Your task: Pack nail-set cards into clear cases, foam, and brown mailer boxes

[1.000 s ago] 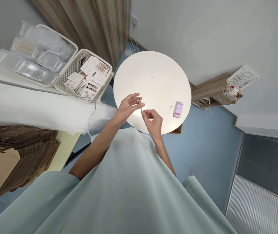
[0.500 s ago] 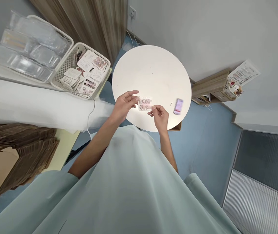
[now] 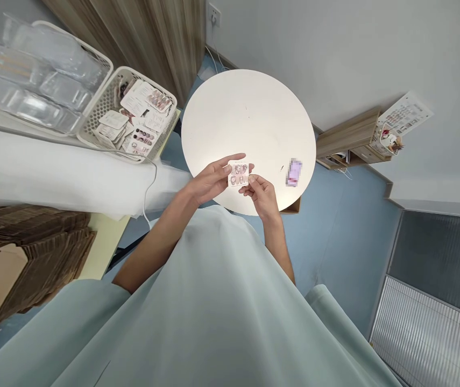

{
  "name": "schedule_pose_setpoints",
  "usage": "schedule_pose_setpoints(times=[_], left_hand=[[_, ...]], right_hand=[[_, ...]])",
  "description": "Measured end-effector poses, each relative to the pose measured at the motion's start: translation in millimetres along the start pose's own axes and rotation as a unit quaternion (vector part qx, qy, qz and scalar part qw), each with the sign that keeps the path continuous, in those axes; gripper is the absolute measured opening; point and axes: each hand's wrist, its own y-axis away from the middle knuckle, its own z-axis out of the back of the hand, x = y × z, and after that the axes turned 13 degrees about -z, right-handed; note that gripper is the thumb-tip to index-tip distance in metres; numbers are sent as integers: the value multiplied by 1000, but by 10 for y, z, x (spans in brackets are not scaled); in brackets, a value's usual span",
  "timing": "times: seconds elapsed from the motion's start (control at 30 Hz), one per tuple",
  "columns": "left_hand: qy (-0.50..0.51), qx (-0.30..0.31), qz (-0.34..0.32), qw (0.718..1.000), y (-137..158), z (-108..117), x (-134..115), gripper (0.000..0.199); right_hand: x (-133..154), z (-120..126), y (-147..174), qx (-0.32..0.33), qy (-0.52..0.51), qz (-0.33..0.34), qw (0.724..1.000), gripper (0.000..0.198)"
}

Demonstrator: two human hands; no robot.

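A small card of press-on nails (image 3: 238, 173), pinkish and set in two rows, is held up over the near part of a round white table (image 3: 249, 129). My left hand (image 3: 212, 180) grips its left side, thumb on the front and fingers stretched behind it. At the lower right edge, my right hand (image 3: 262, 194) pinches the card between thumb and fingers. The fingers behind the card are partly hidden.
A purple blurred object (image 3: 294, 173) lies on the table's right side. To the left stand a white basket of nail cards (image 3: 86, 121) and a basket of clear plastic boxes (image 3: 111, 64). Flattened cardboard (image 3: 52, 258) is stacked below them. A wooden shelf unit (image 3: 351, 137) stands at the right wall.
My left hand has slid further behind the nail card, its thumb now on the front. The card is tilted more toward me. My right hand keeps its pinch.
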Motion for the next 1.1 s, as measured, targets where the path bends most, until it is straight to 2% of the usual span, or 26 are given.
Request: schedule_pose_setpoints(times=[0.13, 0.3, 0.47, 0.63, 0.87, 1.0, 1.1], left_hand=[[-14, -12, -1, 1000, -14, 7, 23, 81], [-62, -66, -13, 996, -50, 8, 66, 78], [-97, -110, -29, 989, -90, 7, 109, 77], [-112, -122, -30, 986, -109, 8, 139, 80], [-128, -109, -37, 985, -117, -21, 84, 80], [-149, -140, -28, 978, -118, 14, 30, 70], [-156, -167, -25, 973, -118, 68, 19, 69]], right_hand=[[-23, 3, -27, -23, 25, 15, 999, 51], [-33, -66, 13, -156, 84, 105, 979, 44], [-20, -220, 139, -144, 185, 154, 960, 39], [-81, -302, 116, -159, 238, 198, 937, 32], [-93, -282, 100, -187, 208, 144, 949, 30], [-35, -189, 70, -233, 165, 156, 946, 31], [3, -104, 25, -228, 129, 121, 957, 36]])
